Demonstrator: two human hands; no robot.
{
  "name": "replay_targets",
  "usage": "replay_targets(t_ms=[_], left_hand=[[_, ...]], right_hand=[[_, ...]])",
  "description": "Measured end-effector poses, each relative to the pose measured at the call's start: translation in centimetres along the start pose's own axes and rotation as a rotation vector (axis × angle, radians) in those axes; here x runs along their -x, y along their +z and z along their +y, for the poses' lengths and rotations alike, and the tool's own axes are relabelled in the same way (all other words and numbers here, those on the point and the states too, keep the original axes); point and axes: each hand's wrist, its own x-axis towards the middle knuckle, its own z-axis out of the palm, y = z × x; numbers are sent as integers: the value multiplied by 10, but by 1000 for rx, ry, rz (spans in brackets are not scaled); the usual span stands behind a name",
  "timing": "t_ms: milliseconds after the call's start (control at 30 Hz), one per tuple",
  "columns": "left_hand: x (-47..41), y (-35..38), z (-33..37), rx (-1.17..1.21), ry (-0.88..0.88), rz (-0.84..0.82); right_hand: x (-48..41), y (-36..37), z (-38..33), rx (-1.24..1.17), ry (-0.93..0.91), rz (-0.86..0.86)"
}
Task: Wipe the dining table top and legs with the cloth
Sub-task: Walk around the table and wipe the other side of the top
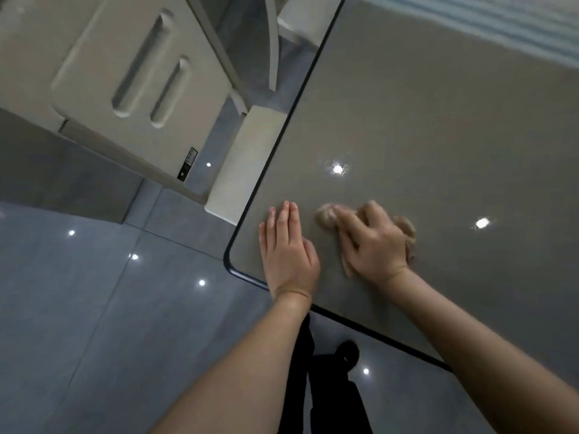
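the right hand [374,242] is gripping the bunched cloth [327,214], fingers curled over it, pressing it onto the dining table top [423,120] near the corner. the left hand [288,249] is lying flat just beside it (bracing, probably). unwiped surface is stretching away ahead.

Logged on dining table top [423,120], near its rounded corner: left hand [289,255], laid flat; just right of it, cloth [326,214], gripped under right hand [376,245]. Left of table edge, on tiled floor [94,308]: cabinet [125,73].
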Motion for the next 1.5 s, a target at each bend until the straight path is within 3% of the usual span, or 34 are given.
replay_targets(t_ms=[133,267,400,533,667,733,833,933,1167,1333,1500], left_hand=[[2,4,-3,-3,-14,4],[1,4,-4,-7,-2,4],[0,2,-5,1,5,-1],[2,-4,-5,50,-5,-86],[4,-21,-19,27,96,-250],[11,-32,-27,23,134,-325],[34,-56,-36,66,122,-389],[66,-88,-35,182,88,-315],[164,-139,-43,449,52,-202],[218,-145,-74,485,-96,-257],[213,-144,-113,451,-199,-347]], right_hand=[[-88,17,23,94,314,67],[-110,26,19,86,368,48],[-34,18,-5,83,193,69],[62,-5,-14,35,161,32],[143,-39,-3,15,167,-63],[164,-62,11,-14,255,-112],[182,-96,32,-67,614,-152],[200,-134,39,-241,859,2],[250,-185,7,-729,1056,301],[285,-180,-30,-854,1134,340],[282,-150,-76,-936,1185,326]])
